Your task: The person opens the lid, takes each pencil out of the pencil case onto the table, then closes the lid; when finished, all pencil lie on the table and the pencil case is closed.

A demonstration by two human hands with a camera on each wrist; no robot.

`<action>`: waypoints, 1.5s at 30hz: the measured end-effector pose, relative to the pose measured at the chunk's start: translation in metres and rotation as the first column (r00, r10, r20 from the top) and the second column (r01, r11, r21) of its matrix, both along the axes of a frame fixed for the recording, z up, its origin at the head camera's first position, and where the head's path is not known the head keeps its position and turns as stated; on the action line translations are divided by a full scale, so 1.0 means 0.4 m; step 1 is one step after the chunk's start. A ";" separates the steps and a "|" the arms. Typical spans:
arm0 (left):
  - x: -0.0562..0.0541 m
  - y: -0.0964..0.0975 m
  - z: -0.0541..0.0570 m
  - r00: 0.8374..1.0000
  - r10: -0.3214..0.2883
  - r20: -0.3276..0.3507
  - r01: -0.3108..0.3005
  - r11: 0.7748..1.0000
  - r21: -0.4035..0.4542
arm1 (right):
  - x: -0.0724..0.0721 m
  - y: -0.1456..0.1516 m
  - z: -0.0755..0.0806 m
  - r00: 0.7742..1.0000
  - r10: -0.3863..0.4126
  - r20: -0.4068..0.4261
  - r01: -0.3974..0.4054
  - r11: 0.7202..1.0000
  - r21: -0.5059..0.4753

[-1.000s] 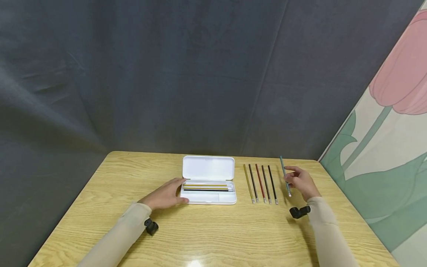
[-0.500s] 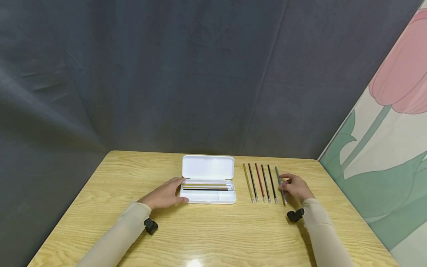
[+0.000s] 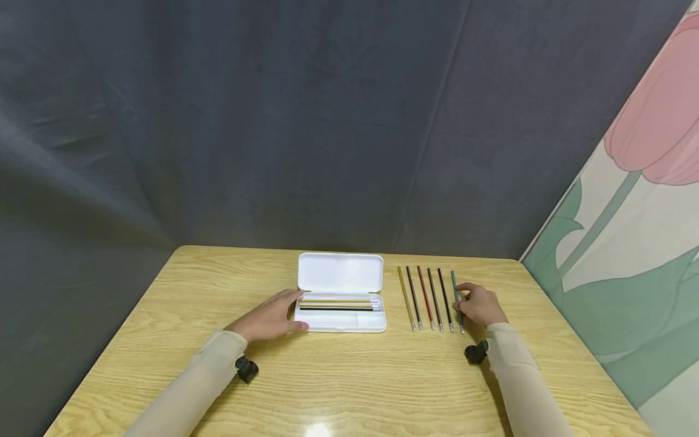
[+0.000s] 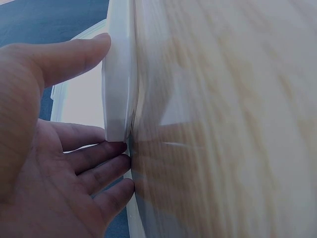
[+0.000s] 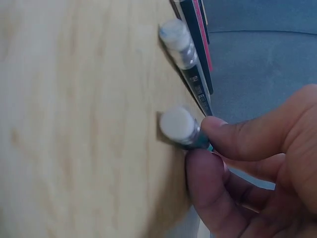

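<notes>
A white pencil case (image 3: pixel 371 322) lies with its lid raised, two yellowish pencils and a black one inside. My left hand (image 3: pixel 271 317) holds its left end, thumb at the front corner and index finger near the hinge; in the left wrist view, the thumb touches the case's side wall (image 4: pixel 118 74). My right hand (image 3: pixel 480 304) pinches a teal pencil (image 3: pixel 454 280) between thumb and fingers. Its white eraser (image 5: pixel 177 123) shows close over the table in the right wrist view. The pencil stands at the right end of a row, beside a black pencil (image 3: pixel 445 297).
Farther left in the row lie a yellow pencil (image 3: pixel 406 297), a red pencil (image 3: pixel 425 297) and more black pencils, erasers toward me. The wooden table (image 3: pixel 349 382) ends at a dark curtain (image 3: pixel 327 121). A flower-patterned wall (image 3: pixel 644 273) borders the right side.
My right hand has moved left and lowered the teal pencil to the row's right end, lining it up with the others. My left hand has stayed at the case.
</notes>
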State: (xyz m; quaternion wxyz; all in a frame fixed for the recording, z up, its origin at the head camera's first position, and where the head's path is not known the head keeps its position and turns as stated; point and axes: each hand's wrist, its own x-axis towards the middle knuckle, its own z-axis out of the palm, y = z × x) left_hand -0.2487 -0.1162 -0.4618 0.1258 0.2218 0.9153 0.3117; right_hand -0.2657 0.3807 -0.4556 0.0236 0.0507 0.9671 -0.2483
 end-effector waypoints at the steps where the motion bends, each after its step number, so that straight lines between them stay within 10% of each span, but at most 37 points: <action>1: 0.001 -0.001 0.001 1.000 0.003 0.002 -0.003 1.000 0.000 | 0.000 -0.001 0.001 1.000 0.001 0.002 -0.001 1.000 -0.001; 11: 0.003 0.005 -0.004 1.000 0.004 -0.004 -0.004 1.000 0.005 | 0.011 0.015 0.035 0.993 -0.033 -0.112 0.016 0.989 -0.150; 19: -0.006 0.007 -0.001 1.000 0.012 -0.004 -0.012 1.000 -0.004 | 0.003 -0.020 0.114 0.936 -0.119 -0.332 -0.082 0.843 -0.532; 25: -0.003 0.009 0.000 1.000 0.002 0.010 -0.002 1.000 0.008 | -0.020 -0.122 0.149 0.918 0.012 -0.397 -0.257 0.779 -0.572; 34: -0.006 0.015 -0.008 1.000 0.009 0.005 -0.009 1.000 0.000 | -0.048 -0.312 0.160 0.898 0.212 -0.387 -0.400 0.761 -0.511; 45: -0.006 0.018 -0.008 1.000 0.003 0.001 -0.003 1.000 0.001 | -0.059 -0.427 0.054 0.863 0.451 -0.227 -0.503 0.721 -0.476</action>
